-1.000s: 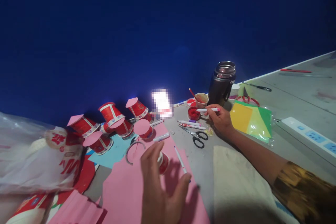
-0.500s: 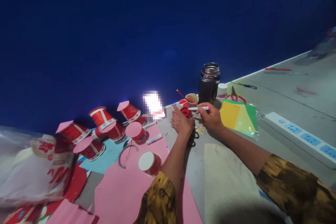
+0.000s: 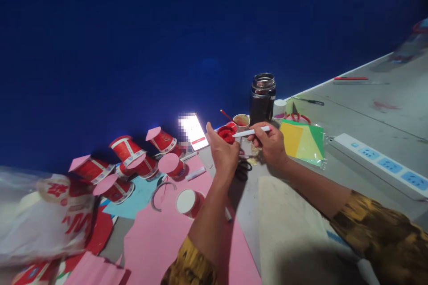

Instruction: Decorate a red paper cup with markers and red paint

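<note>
My left hand (image 3: pixel 224 156) is curled round a small red round object (image 3: pixel 226 135) with a darker, uneven middle; its exact kind cannot be made out. My right hand (image 3: pixel 270 144) grips a white marker pen (image 3: pixel 249 132) with a pink end, its tip pointing left at the red object and seeming to touch it. Just behind stands a small paper cup (image 3: pixel 241 120) with a stained inside and a thin red stick leaning out. A pair of dark-handled scissors (image 3: pixel 243 170) lies below my hands, partly covered.
Several red paper cups (image 3: pixel 127 149), most with pink discs, stand left on pink paper (image 3: pixel 157 245). A lit phone (image 3: pixel 198 136), a dark flask (image 3: pixel 262 100), coloured paper (image 3: pixel 302 140), a power strip (image 3: pixel 381 164), a cloth (image 3: pixel 284 222) and a plastic bag (image 3: pixel 47 227) lie around.
My left hand has turned and shifted left with the red object, which shows more now. The marker pen has moved slightly left with it. More of the scissors is uncovered.
</note>
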A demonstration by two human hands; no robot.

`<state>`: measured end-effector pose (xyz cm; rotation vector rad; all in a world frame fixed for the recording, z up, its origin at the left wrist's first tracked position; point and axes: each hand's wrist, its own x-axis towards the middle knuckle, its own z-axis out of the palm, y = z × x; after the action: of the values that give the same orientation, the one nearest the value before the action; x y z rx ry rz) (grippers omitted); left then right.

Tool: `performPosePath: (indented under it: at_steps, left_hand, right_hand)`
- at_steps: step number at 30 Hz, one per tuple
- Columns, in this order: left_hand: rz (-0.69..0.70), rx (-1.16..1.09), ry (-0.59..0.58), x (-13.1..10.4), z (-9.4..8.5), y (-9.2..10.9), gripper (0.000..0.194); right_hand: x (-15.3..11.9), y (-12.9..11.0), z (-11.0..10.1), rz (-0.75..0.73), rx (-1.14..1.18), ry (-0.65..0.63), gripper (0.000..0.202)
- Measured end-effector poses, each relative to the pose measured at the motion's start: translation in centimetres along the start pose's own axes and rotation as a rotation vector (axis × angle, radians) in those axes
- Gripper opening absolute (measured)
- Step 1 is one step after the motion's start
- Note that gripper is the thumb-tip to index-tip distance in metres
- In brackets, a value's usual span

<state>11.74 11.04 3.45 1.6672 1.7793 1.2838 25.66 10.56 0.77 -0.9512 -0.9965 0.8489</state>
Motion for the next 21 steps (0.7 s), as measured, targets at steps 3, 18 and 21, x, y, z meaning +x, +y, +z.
performPosePath:
  at_steps: [3,18,21]
  left_hand:
    - [0.129,-0.047,0.008,-1.2,-4.8,0.0,0.102]
    - [0.137,-0.169,-0.294,-0.7,-14.8,-5.7,0.083]
    - [0.098,-0.166,-0.389,-0.3,-14.5,-6.1,0.084]
  right_hand:
    - [-1.1,-2.3,0.6,0.021,0.083,-0.034,0.044]
    - [-4.5,-9.3,5.5,-0.630,-0.419,-0.381,0.007]
    - [-3.9,-8.2,6.6,-0.747,-0.496,-0.407,0.014]
